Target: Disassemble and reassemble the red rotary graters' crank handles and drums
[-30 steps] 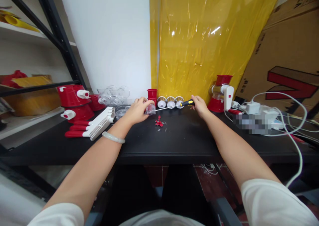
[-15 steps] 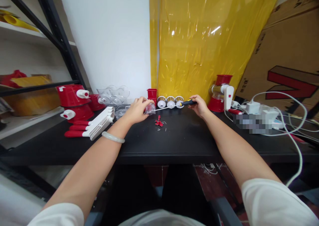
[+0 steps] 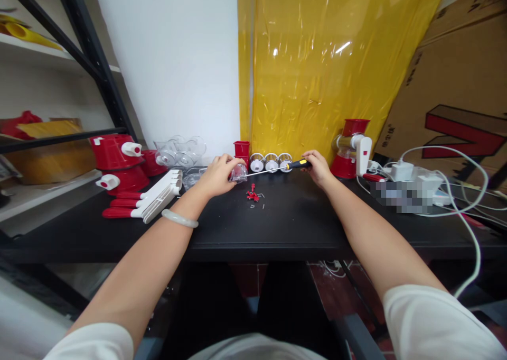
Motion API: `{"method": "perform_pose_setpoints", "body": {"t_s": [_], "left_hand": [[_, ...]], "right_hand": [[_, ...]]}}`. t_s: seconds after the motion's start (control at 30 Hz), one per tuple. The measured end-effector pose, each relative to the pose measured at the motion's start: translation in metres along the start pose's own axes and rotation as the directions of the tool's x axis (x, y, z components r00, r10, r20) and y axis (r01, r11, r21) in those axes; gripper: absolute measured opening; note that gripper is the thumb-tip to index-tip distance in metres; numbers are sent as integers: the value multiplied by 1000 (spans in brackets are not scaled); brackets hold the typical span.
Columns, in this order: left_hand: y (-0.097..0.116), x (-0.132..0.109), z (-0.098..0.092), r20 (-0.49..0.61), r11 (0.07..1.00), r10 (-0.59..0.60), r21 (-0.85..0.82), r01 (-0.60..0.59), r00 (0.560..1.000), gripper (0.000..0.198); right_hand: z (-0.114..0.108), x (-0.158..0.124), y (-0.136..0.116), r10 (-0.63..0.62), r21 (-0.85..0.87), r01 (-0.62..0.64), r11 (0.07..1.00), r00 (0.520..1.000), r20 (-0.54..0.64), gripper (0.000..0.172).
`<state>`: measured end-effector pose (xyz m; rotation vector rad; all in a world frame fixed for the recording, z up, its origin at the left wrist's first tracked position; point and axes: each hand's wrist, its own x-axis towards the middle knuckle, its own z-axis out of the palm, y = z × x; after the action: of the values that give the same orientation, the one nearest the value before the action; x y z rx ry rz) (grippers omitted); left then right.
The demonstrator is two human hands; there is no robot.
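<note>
My left hand (image 3: 219, 175) is closed around a clear plastic part (image 3: 240, 173), its fingers hiding much of it. In my right hand (image 3: 316, 168) is the black and yellow handle of a screwdriver (image 3: 298, 164). The long metal shaft runs leftward, and its tip meets the clear part by my left fingers. Just below the shaft lie small red plastic pieces (image 3: 252, 195) with a few little metal pins (image 3: 261, 195). Behind it stand a red square hopper (image 3: 242, 149) and three drums (image 3: 271, 162) with white ends in a row.
White handles with red grips (image 3: 158, 199), red bases (image 3: 119, 162) and clear housings (image 3: 180, 151) sit at left on the black table (image 3: 269, 233). On the right are an assembled red-and-white grinder (image 3: 350, 148), white cables (image 3: 475, 233) and a cardboard box (image 3: 451, 95).
The screwdriver handle has turned a little in my right hand, showing more yellow on top. My left hand and the clear part hold still.
</note>
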<state>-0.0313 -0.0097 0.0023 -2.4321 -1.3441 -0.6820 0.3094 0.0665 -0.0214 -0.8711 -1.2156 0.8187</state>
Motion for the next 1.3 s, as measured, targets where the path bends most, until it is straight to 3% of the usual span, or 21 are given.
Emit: {"method": "perform_pose_setpoints", "body": {"t_s": [0.17, 0.33, 0.43, 0.6, 0.77, 0.97, 1.13, 1.3], "left_hand": [[0, 0, 0, -3, 1000, 7, 7, -7, 1000, 62], [1, 0, -1, -2, 1000, 9, -2, -9, 1000, 62], [0, 0, 0, -3, 1000, 5, -7, -5, 1000, 63], [0, 0, 0, -5, 1000, 6, -14, -6, 1000, 64], [1, 0, 0, -7, 1000, 5, -22, -6, 1000, 64], [1, 0, -1, -4, 1000, 3, -31, -3, 1000, 64], [0, 0, -1, -5, 999, 5, -39, -6, 1000, 66], [0, 0, 0, -9, 999, 8, -38, -9, 1000, 66]], "right_hand": [[0, -1, -1, 22, 97, -27, 995, 999, 49, 27], [-4, 3, 4, 90, -121, -88, 989, 996, 15, 51], [-5, 4, 6, 48, -191, -44, 981, 999, 20, 48], [0, 2, 3, 62, 5, -62, 998, 998, 3, 39], [0, -2, 0, 116, 132, -126, 983, 990, 82, 29], [-1, 2, 6, 128, 23, -128, 991, 992, 19, 32], [-4, 4, 6, 58, -143, -56, 988, 998, 12, 40], [1, 0, 0, 87, 3, -87, 996, 996, 2, 25]]}}
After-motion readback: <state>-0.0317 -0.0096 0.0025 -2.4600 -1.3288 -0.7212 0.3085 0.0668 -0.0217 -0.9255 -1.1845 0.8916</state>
